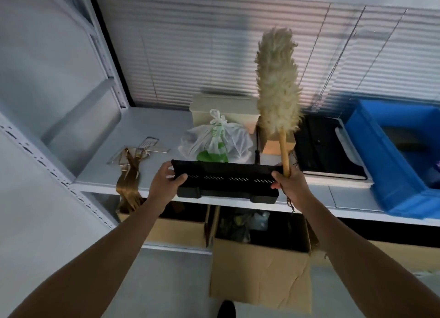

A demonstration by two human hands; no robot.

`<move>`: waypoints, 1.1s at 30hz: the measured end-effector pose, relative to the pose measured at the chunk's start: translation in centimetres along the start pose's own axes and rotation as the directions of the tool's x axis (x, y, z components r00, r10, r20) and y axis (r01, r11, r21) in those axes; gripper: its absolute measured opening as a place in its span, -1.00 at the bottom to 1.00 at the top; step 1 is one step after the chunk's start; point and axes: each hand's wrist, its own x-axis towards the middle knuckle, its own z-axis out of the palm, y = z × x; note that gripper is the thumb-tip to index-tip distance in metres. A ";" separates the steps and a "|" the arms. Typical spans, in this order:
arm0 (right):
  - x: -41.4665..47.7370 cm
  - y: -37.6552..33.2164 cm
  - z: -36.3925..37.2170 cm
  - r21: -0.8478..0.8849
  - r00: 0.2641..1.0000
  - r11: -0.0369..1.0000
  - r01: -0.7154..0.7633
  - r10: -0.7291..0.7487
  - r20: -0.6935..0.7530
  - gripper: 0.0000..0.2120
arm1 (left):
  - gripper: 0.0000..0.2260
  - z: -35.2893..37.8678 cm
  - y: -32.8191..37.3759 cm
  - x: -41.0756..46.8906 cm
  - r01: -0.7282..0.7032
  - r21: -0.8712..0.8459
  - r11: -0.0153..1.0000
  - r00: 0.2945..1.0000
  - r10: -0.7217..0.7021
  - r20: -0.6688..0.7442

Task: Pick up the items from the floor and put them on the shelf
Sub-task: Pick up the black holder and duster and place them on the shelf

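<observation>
The shelf extends ahead of both hands, its front edge directly beneath them. The blue bin sits well to the right of the right hand. The black tray spans between the hands at the shelf's front edge, apparently not yet set down. The tied plastic bag lies just beyond the tray.

The left hand grips the tray's left end. The right hand clamps the tray's right end together with the feather duster, whose handle stands upright.

Risk: the shared right-hand grip may slip, dropping either item. Pushing the tray forward may shove the bag.
</observation>
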 end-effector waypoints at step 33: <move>8.8 1.4 0.3 -0.138 0.980 0.985 -0.102 0.075 -0.185 -0.73 | -0.57 9.5 4.4 8.5 -0.633 0.551 0.544 0.744 0.624 0.239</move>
